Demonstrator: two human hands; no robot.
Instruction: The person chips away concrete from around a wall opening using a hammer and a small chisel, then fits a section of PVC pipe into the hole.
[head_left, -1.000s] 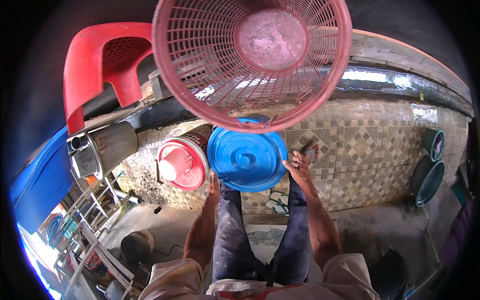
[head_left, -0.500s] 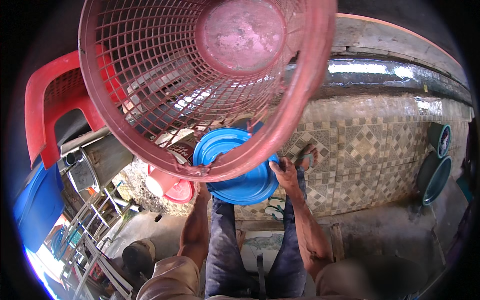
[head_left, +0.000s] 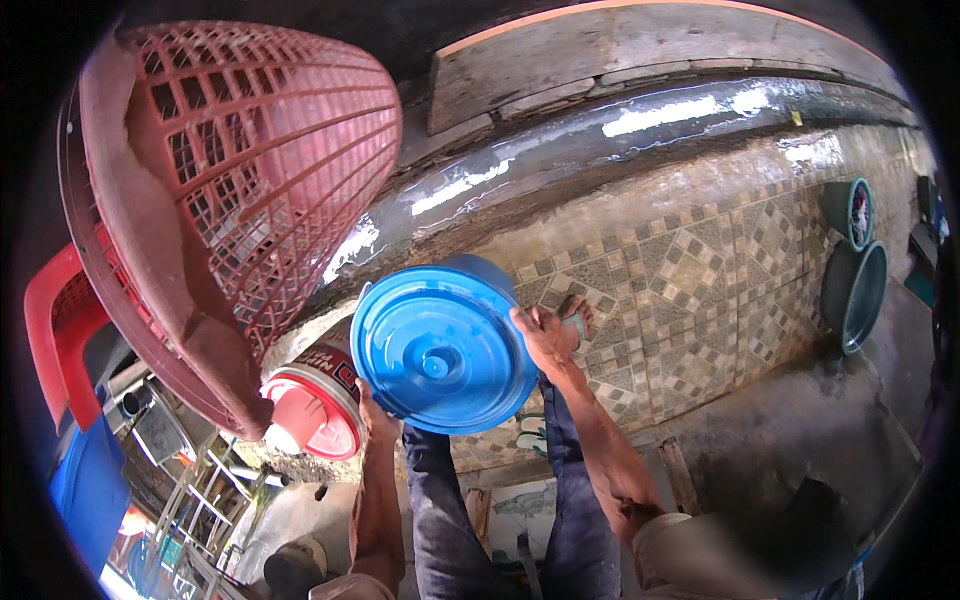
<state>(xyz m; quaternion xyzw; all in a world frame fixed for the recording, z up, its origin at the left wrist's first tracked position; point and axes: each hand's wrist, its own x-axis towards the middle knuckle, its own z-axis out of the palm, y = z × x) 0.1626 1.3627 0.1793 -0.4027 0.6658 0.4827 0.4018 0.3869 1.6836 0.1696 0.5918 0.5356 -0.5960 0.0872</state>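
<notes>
A lidded blue round plastic bucket (head_left: 440,348) stands centrally, just beyond the person's knees; whether it rests on the floor or is lifted cannot be told. The right hand (head_left: 545,338) is curled on its right edge. The left hand (head_left: 377,411) meets the near left edge, its fingers partly hidden, so I cannot tell how firmly it grips. Close on the left stands a white bucket with a red lid (head_left: 332,440), bearing a pale pink plastic cup (head_left: 296,418); a leftward swing could knock the cup off. The lid could slip or pop loose if the hands bear only on its rim. A tilt might spill any contents onto the patterned tile floor (head_left: 690,350), near the sandalled foot (head_left: 578,328), making it slick.
</notes>
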